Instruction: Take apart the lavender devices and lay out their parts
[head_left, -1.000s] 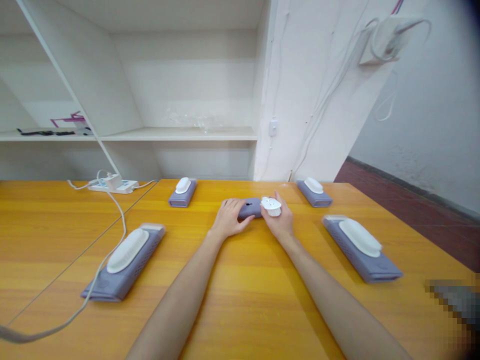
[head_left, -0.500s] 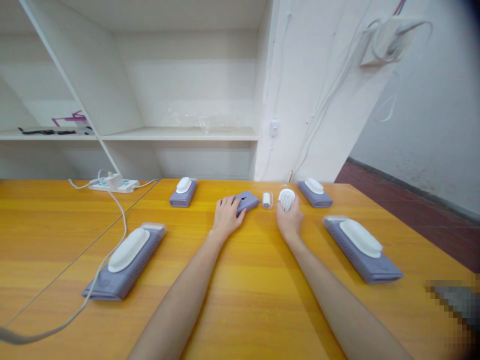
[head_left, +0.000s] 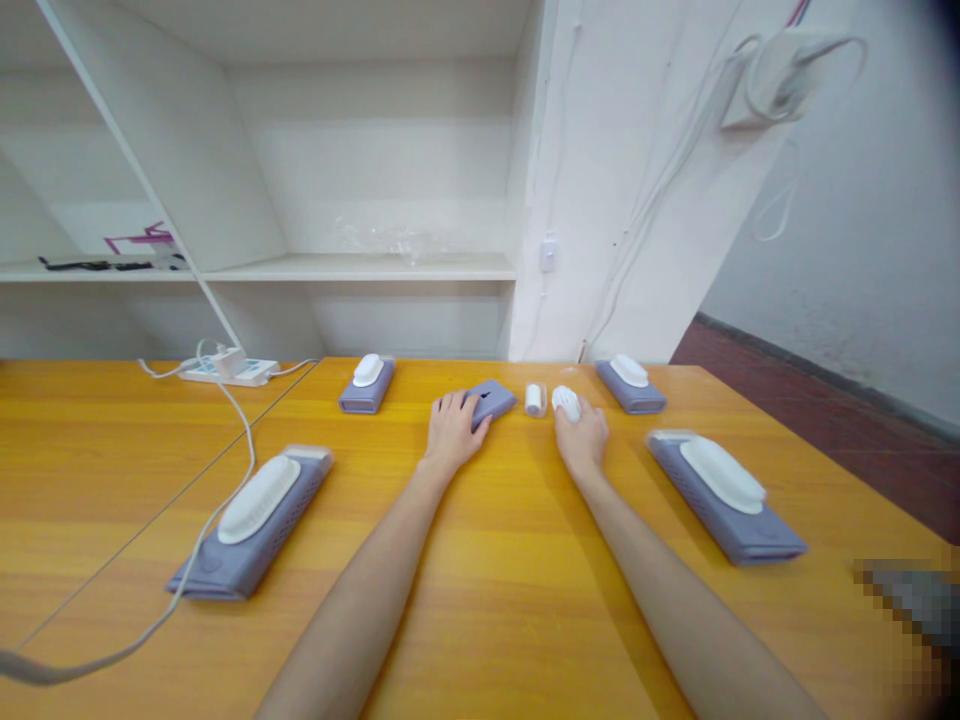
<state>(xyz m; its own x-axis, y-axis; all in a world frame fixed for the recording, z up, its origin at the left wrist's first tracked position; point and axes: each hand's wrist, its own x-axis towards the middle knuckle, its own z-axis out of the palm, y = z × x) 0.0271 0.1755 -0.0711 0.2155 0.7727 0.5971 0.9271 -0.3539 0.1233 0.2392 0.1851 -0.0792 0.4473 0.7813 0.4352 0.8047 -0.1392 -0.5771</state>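
My left hand lies on the near end of a small purple base at the far middle of the wooden table, fingers curled over it. My right hand grips a white oval brush head, holding it low at the table just right of the base. Between base and brush head stands a small white cylindrical piece, untouched.
Several assembled purple units with white tops lie around: near left, near right, far left, far right. A white power strip and its cable run along the left. White shelves stand behind the table.
My right hand lifted the white brush head off the purple base, carried it right and lowered it. A small white cylinder now stands exposed. My left hand stayed on the base, which turned slightly.
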